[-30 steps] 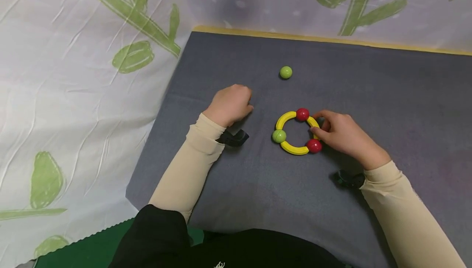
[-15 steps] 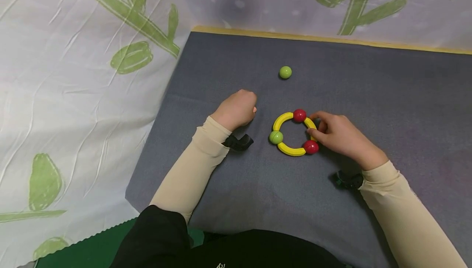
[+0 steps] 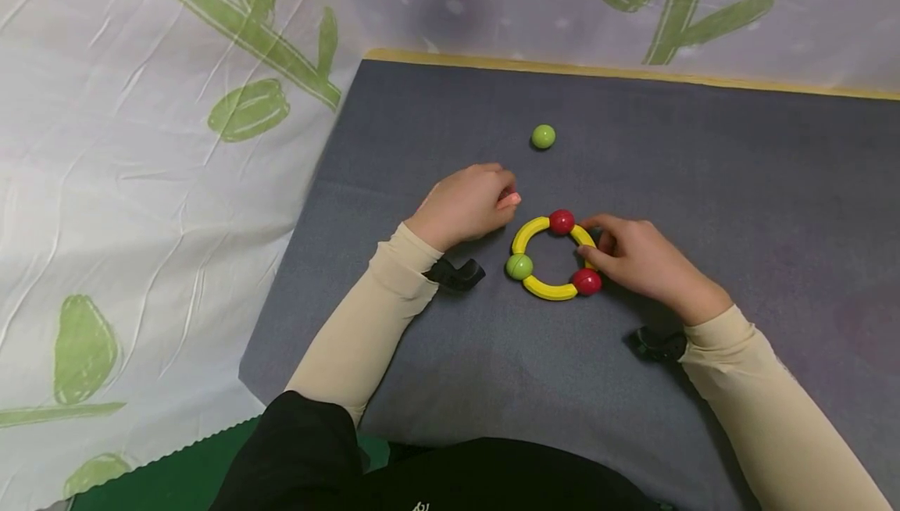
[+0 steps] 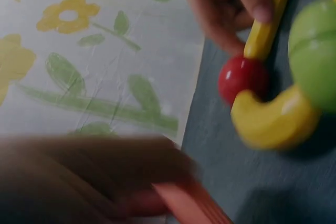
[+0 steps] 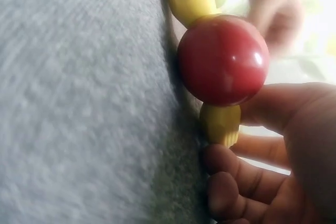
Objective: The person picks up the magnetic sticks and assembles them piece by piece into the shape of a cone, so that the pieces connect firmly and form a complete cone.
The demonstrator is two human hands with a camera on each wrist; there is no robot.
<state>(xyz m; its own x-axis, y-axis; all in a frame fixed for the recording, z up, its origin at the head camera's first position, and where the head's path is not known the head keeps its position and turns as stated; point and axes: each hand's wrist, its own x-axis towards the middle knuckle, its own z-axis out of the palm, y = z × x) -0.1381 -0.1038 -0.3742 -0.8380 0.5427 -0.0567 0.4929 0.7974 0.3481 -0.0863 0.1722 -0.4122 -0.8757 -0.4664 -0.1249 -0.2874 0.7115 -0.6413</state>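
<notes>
A toy ring of yellow curved bars (image 3: 550,291), two red balls (image 3: 587,281) and a green ball (image 3: 519,266) lies on the grey tabletop. My right hand (image 3: 647,261) pinches the ring's right-hand yellow bar (image 5: 221,123) between thumb and fingers, beside a red ball (image 5: 223,60). Just left of the ring hovers my left hand (image 3: 467,206), its fingers loosely curled, apart from the ring. In the left wrist view this hand (image 4: 105,177) is blurred. A salmon-coloured patch shows at its fingers; I cannot tell whether it is a fingertip.
A loose green ball (image 3: 544,136) sits behind the ring on the grey table (image 3: 703,151). White sheeting (image 3: 162,183) with painted plants borders the table on the left and at the back. Yellow tape (image 3: 598,71) runs along the back edge.
The ring has slid slightly left and toward the body with my right hand gripping it. My left hand has moved right, closer to the ring, and its fingers have loosened. The loose green ball stays put.
</notes>
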